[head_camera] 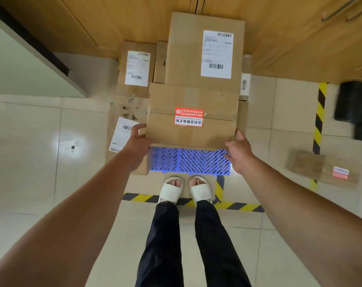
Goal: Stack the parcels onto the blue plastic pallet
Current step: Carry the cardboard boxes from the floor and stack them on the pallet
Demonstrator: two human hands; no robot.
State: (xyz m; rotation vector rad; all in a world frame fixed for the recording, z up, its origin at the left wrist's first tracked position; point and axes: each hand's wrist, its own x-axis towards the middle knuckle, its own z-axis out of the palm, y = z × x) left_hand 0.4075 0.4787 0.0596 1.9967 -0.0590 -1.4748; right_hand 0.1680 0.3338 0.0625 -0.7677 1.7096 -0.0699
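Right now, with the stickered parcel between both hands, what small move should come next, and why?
Probably lower the stickered parcel straight down. The left hand and right hand hold its sides, apparently above the blue pallet, whose front strip shows bare beneath it.

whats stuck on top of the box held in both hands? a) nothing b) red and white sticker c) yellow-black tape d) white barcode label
b: the box held between the left hand and the right hand shows a red and white sticker on its top face.
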